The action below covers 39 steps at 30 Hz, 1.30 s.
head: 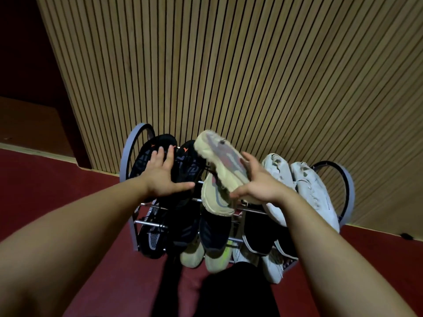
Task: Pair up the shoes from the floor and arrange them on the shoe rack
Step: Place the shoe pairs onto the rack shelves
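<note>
My right hand [261, 184] grips a cream sneaker [219, 156] by its heel end, sole up and tilted, above the top tier of the shoe rack [137, 143]. Its cream match [217, 197] lies on that tier just below. My left hand [162, 175] is spread flat, fingers straight, over a pair of black shoes with orange marks [183, 163] at the rack's left. Two white sneakers [304, 186] sit at the right of the top tier.
Lower tiers hold a black mesh shoe [153, 239], dark sneakers [215, 234], pale shoes [192, 255] and black-and-white ones [272, 255]. A slatted wooden wall [229, 65] stands right behind the rack. Red carpet [57, 191] covers the floor; my dark trouser legs [229, 294] are below.
</note>
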Each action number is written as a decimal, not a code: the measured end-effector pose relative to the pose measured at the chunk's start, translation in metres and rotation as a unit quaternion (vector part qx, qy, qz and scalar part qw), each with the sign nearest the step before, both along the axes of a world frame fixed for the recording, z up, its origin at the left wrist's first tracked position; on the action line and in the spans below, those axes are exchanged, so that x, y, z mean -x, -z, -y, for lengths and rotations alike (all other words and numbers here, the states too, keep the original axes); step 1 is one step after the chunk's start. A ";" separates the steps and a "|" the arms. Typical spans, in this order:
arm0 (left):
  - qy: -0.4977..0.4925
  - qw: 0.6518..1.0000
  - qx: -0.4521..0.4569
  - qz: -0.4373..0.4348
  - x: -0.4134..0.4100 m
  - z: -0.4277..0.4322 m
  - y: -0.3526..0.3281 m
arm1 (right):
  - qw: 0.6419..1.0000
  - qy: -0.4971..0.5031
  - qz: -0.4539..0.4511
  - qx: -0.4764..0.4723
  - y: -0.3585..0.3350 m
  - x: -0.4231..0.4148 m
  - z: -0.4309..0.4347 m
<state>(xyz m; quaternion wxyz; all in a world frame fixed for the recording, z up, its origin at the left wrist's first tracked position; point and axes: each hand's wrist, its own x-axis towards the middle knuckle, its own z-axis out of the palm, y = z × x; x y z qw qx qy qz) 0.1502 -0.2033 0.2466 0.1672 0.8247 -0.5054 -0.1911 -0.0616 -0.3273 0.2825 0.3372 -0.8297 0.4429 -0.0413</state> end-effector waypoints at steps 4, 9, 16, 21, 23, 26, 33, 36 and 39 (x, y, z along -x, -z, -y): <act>0.035 0.996 -0.063 0.062 -0.005 -0.006 0.006 | 0.976 -0.065 -0.207 0.017 0.019 -0.014 -0.012; 0.053 0.992 -0.077 0.084 0.000 -0.012 0.014 | 0.980 -0.042 -0.194 -0.004 0.016 -0.035 -0.010; 0.011 0.999 -0.042 0.017 -0.007 -0.015 0.002 | 0.986 0.025 -0.147 0.079 0.029 -0.053 -0.003; 0.010 1.000 0.013 0.017 -0.012 -0.017 -0.017 | 0.986 -0.064 -0.117 0.100 -0.007 -0.048 0.012; 0.030 0.999 0.026 0.013 -0.016 -0.016 -0.029 | 0.978 -0.140 -0.113 0.104 -0.022 -0.044 0.015; 0.056 0.998 0.025 -0.004 -0.017 -0.014 -0.043 | 0.949 -0.223 -0.138 0.177 -0.026 -0.045 0.013; 0.041 0.998 -0.046 0.013 -0.003 -0.003 -0.025 | 0.937 -0.248 -0.176 0.172 0.009 -0.045 0.007; 0.045 0.995 -0.035 0.083 0.002 0.008 -0.033 | 0.935 -0.238 -0.173 0.198 0.009 -0.042 0.008; 0.088 0.994 -0.041 0.057 0.005 0.024 -0.043 | 0.948 -0.194 -0.143 0.210 0.006 -0.030 0.009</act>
